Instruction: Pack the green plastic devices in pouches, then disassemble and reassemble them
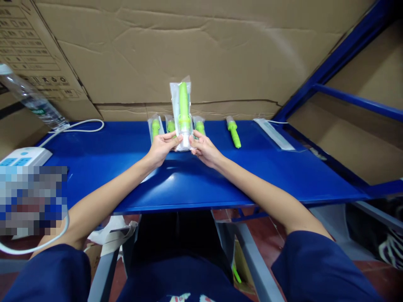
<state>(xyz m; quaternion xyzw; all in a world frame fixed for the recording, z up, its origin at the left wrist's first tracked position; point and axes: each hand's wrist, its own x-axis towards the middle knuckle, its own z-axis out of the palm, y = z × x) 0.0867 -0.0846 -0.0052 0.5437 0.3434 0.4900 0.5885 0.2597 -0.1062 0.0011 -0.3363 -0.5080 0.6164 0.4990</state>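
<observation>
Between my two hands, a green tube-shaped item in a clear plastic bag stands upright above the blue table. My left hand pinches the bag's lower left edge between thumb and fingers. On the other side, my right hand grips the lower right edge near the item's white end. Behind it are a bagged green item at left, another bagged green item, partly covered, and a third bagged green item at right. An unbagged green item with a clear cap lies farther right.
A flat clear bag with a pale strip lies on the blue table at right. At left are a water bottle, a white power strip and its cable. Cardboard walls the back; blue metal bars stand at right.
</observation>
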